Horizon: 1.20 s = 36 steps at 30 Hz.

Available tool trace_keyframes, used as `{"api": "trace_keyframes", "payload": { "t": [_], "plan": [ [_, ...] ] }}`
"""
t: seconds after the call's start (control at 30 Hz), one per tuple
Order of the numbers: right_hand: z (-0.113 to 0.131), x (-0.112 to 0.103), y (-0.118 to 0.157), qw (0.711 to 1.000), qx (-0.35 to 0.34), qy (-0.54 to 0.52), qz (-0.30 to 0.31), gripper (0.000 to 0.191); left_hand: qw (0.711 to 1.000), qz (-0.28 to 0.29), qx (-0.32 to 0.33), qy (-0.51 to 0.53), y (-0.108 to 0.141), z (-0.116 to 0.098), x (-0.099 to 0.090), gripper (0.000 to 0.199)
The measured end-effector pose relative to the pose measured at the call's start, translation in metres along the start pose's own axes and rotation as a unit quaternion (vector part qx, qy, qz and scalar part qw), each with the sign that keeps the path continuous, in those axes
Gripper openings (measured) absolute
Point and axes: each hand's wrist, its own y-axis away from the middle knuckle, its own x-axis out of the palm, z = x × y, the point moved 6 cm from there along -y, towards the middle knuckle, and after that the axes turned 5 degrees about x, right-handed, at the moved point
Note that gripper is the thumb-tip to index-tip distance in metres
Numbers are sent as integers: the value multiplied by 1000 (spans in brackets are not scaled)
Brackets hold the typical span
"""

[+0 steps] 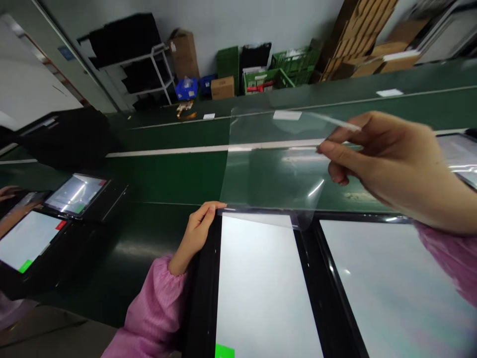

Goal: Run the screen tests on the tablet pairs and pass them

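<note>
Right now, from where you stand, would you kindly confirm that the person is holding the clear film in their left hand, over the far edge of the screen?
Not quite: the head view shows the clear film held in the right hand, not the left, and it is over the far edge of the screen, as you said.

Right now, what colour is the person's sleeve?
The sleeve is pink, best seen in the head view.

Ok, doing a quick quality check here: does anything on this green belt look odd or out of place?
The clear film stands out. The right hand holds it lifted off the screen, and its lower corner curls over the screen's top edge instead of lying flat.
</note>
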Motion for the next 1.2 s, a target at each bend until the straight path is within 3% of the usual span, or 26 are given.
{"api": "trace_keyframes", "payload": {
  "t": [0.73,1.0,1.2],
  "plan": [
    [-3,7,-2,997,9,-31,69,33,1000,-18,-17,5,4,9,-3,45],
    [12,12,32,996,8,19,90,41,1000,-17,-4,-10,3,3,-4,42],
    [7,13,67,991,13,55,119,31,1000,-21,-19,2,5,2,-3,38]
  ]
}}
